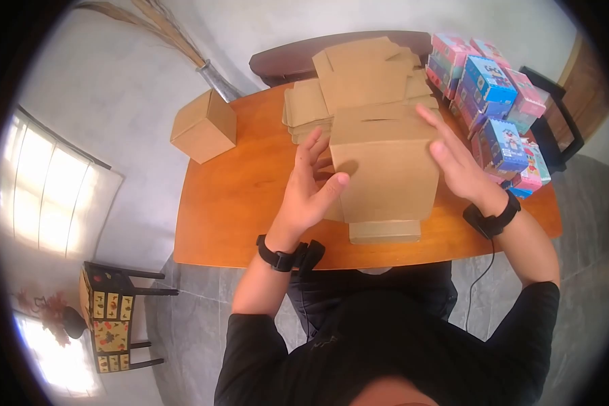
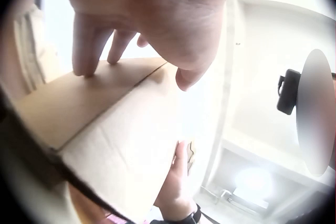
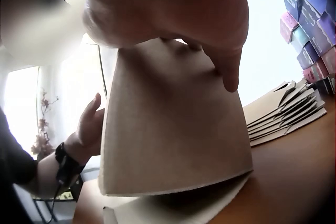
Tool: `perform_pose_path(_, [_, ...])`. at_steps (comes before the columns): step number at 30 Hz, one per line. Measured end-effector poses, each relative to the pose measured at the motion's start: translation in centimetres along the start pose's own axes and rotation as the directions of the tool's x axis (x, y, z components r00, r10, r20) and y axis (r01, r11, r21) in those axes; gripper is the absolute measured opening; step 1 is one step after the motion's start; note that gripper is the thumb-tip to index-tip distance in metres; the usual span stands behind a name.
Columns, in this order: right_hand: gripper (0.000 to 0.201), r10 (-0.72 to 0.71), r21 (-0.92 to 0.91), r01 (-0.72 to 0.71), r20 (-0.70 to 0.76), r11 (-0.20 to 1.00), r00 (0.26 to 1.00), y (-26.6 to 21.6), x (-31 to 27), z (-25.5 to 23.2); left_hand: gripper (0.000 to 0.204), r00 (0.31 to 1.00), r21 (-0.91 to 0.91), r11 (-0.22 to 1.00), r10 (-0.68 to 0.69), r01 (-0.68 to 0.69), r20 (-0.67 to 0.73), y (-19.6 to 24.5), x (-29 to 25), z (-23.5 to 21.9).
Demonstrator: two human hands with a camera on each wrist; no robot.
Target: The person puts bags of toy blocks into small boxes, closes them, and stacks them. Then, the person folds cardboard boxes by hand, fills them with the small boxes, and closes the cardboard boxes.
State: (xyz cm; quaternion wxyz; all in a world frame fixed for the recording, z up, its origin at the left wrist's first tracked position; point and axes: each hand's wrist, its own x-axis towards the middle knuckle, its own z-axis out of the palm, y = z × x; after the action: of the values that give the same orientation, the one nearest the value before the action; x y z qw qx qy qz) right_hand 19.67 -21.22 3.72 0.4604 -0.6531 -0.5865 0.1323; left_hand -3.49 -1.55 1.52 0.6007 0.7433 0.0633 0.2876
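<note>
The wooden table [image 1: 250,196] spreads across the middle of the scene, with its near edge in front of a person in a black top [image 1: 392,331]. Beyond its far edge stands a dark chair [image 1: 284,64], and a black cabinet [image 1: 111,318] with patterned yellow panels stands off to the left.

On the far part of the table lies a pile of flat cardboard [image 1: 365,74], its pieces overlapping unevenly. Colored boxes [image 1: 490,88] in pink, blue and purple are stacked to its right, on the right side of the table.

The box [image 1: 386,176], plain brown cardboard, is between the person's hands at the near middle of the table, just nearer than the pile. A flap [image 1: 384,231] sticks out at its near end; whether the box itself rests on the table cannot be told. Another brown carton [image 1: 206,128], which looks closed, sits at the far left of the table, near a metallic vase [image 1: 220,81] of dried stems.

The left hand [image 1: 311,193] is open at the left side of the box, its fingertips touching the cardboard. The right hand [image 1: 460,162] is open too, its fingers extended against the right side. Each wrist wears a black strap, one on the left [image 1: 277,256] and one on the right [image 1: 497,216].
</note>
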Motion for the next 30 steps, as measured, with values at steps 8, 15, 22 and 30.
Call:
perform_pose_path(8, [0.071,0.117,0.032,-0.115,-0.094,0.993,0.989,0.7,1.0,0.5,0.082,1.0,0.123,0.992,-0.017,0.014,0.023,0.0,-0.3,0.8])
perform_pose_path(15, [0.065,-0.106,0.031,0.106,0.001,0.994,0.994,-0.2,-1.7,1.0,0.082,0.935,0.12,0.943,-0.327,0.312,0.139,-1.2,-3.0,-0.7])
perform_pose_path(22, [0.059,-0.048,-0.063,0.05,0.042,0.997,0.998,-1.7,-1.7,2.4,0.06,0.912,0.248,0.899,-0.397,0.362,0.108,-2.7,-5.5,-0.9])
perform_pose_path(30, [0.051,0.065,-0.005,-0.065,0.019,0.998,0.998,-2.7,-0.4,3.0,0.063,0.932,-0.061,0.93,-0.363,0.363,0.015,-3.4,-5.7,-1.9])
